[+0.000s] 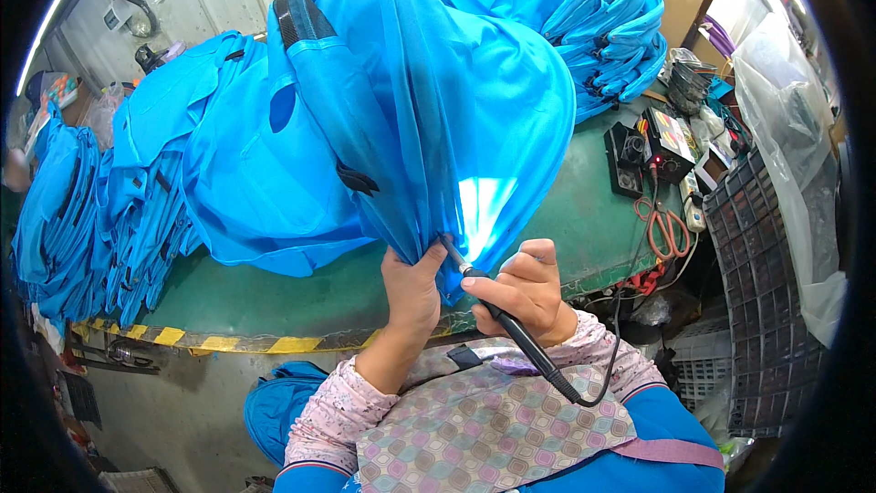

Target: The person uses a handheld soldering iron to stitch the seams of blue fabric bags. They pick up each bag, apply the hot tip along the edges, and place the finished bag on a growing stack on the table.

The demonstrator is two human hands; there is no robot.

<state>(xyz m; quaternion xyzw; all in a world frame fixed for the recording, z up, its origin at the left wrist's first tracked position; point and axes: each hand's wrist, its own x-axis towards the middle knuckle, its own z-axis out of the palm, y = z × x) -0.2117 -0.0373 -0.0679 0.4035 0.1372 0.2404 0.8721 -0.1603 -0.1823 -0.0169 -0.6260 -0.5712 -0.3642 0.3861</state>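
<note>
In front of me a large blue fabric piece (511,119) rises in folds, with black mesh (299,16) at its upper left and a dark strap end (356,179) lower down. My left hand (412,292) pinches the gathered fabric near its lower end. A black-handled soldering iron (525,340) is gripped in my right hand (522,294), pointing up and left. Its metal tip meets the fabric edge beside my left fingertips; whether it presses in I cannot tell. A bright patch of light falls on the cloth just above the tip.
Folded blue fabric pieces lie in stacks at the left (59,210) and back right (607,27) of the green table (584,201). The iron's cord runs toward a black box (671,148). Orange-handled scissors (668,230) lie near it. A black plastic grid (757,292) stands at the right.
</note>
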